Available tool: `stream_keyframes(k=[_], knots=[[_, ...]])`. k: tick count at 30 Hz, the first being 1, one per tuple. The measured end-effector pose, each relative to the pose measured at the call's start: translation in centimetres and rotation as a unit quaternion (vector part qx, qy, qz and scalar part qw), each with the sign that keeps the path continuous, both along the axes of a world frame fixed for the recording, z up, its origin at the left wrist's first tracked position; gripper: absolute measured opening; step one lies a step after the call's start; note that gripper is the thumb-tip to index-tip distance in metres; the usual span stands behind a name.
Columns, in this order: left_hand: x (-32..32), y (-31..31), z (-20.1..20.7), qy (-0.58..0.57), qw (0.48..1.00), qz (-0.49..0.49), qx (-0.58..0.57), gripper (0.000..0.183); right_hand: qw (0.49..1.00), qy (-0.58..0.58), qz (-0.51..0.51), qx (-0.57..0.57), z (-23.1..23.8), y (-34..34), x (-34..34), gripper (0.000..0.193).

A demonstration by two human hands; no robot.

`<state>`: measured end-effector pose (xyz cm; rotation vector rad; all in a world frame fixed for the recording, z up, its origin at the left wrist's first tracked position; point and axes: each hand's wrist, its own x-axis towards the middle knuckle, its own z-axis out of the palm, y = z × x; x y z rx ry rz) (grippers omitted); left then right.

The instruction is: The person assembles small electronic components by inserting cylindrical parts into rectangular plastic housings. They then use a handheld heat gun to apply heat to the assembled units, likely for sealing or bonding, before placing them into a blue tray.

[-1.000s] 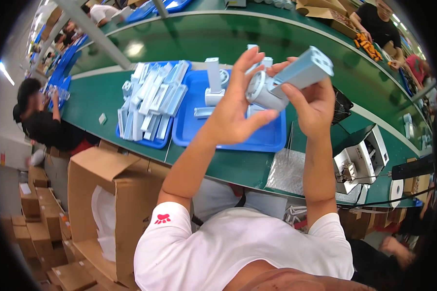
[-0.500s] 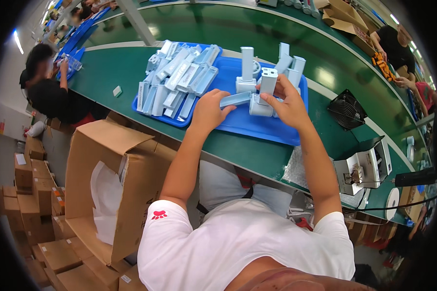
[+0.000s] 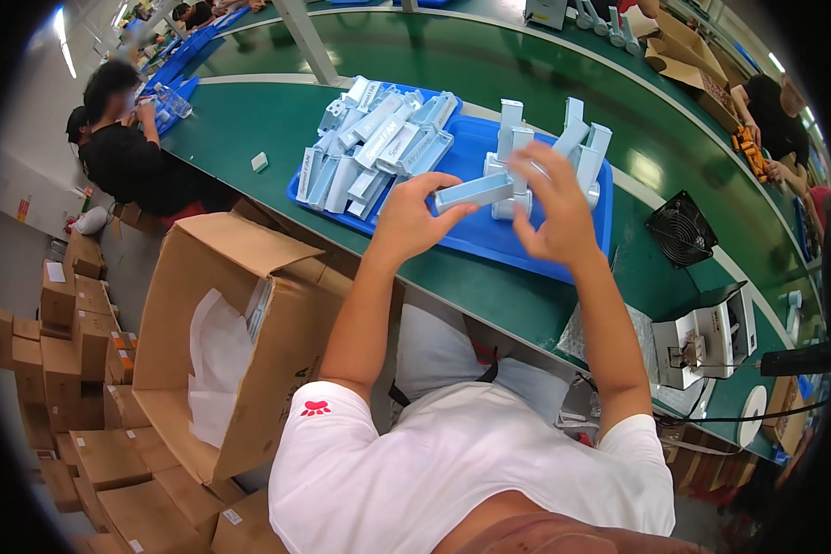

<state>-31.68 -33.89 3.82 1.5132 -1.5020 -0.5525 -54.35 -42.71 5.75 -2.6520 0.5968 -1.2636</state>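
My left hand (image 3: 411, 214) pinches one end of a long, light blue plastic shell (image 3: 474, 192), held level above a blue tray (image 3: 526, 260). To its right, my right hand (image 3: 556, 208) hovers with fingers spread and a little blurred, and nothing shows in its grasp. Behind that hand, a light blue housing with an upright handle (image 3: 510, 118) stands in the tray, partly covered by my fingers. More upright light blue housings (image 3: 593, 152) stand close together at the tray's right side. A heap of similar long shells (image 3: 379, 138) fills a second blue tray (image 3: 342, 218) on the left.
Across the green table (image 3: 222, 129), a black fan (image 3: 681, 229) and a white-and-black machine (image 3: 706, 337) stand to the right. An open cardboard box (image 3: 240, 346) is at my lower left, near stacked cartons (image 3: 120, 475). A person (image 3: 120, 148) works at the far left; another (image 3: 766, 111) at the right.
My right hand has let go of the upright housing and lifted off, its fingers opening. My left hand keeps hold of the long shell. The whole view has shifted slightly.
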Motion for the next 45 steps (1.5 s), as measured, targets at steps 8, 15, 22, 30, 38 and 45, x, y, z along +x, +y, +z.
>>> stream_keyframes(k=[8, 15, 22, 30, 38, 45], knots=[[-1.5, -0.4, 1.4, 0.008, 0.990, -0.137, -0.022, 0.031, 0.971, 0.159, 0.045, 0.171, -0.7, 0.2, -2.1, 0.041], [1.2, -8.9, -3.1, -0.092, 0.993, 0.050, -0.061, 0.027, 0.971, 0.149, -0.031, 0.186, 1.4, -2.0, -6.0, 0.042], [1.6, -24.5, -4.4, -0.085, 0.976, -0.056, 0.194, 0.028, 0.969, -0.092, -0.082, 0.215, 5.4, -1.6, -9.5, 0.036], [-2.6, -26.9, -1.7, -0.111, 0.879, -0.222, 0.408, 0.080, 0.966, -0.137, -0.083, 0.203, 7.2, -0.6, -11.6, 0.031], [4.6, -31.6, -9.9, -0.203, 0.886, -0.277, 0.313, 0.081, 0.940, -0.243, -0.050, 0.235, 6.1, -0.9, -11.1, 0.045], [-0.4, -31.1, -6.1, -0.226, 0.888, -0.282, 0.285, 0.054, 0.938, -0.254, 0.040, 0.232, 6.7, -0.7, -12.6, 0.047]])
